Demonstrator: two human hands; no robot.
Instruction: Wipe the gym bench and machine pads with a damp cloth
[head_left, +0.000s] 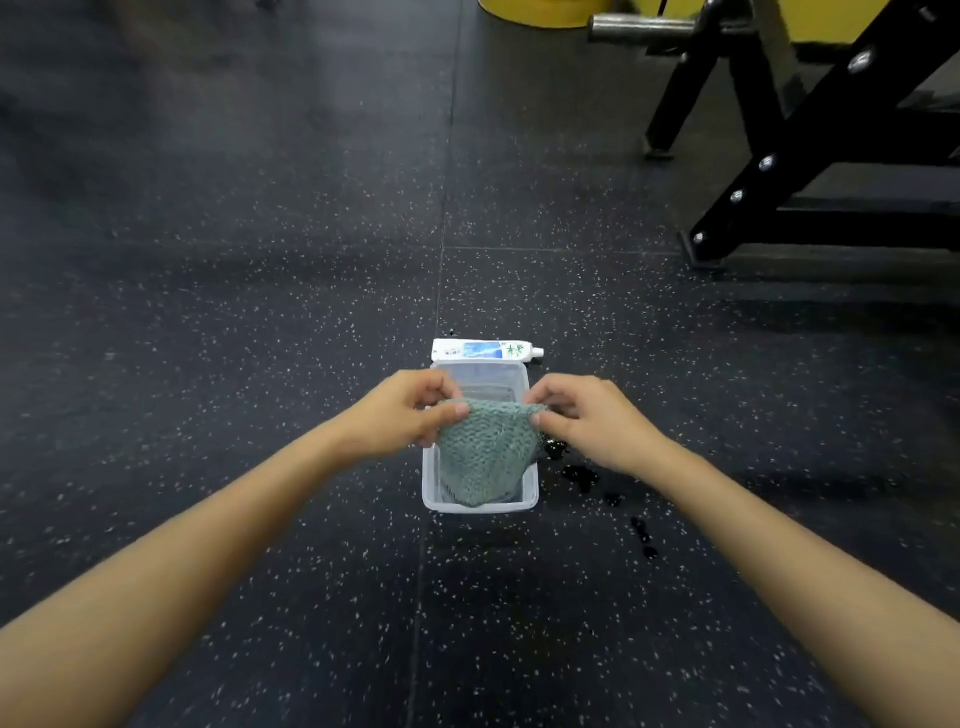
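Observation:
A grey-green knitted cloth (485, 452) hangs over a clear plastic container (431, 486) standing on the speckled black floor. My left hand (405, 413) pinches the cloth's upper left corner and my right hand (587, 421) pinches its upper right corner. The cloth's lower end dips inside the container. Black frame legs of a gym machine (789, 156) stand at the upper right; no pad is in view.
A white tube (485, 349) lies on the floor just beyond the container. Dark wet spots (582, 475) mark the floor to the container's right. A steel bar (641, 28) and a yellow base (535, 13) sit at the top edge.

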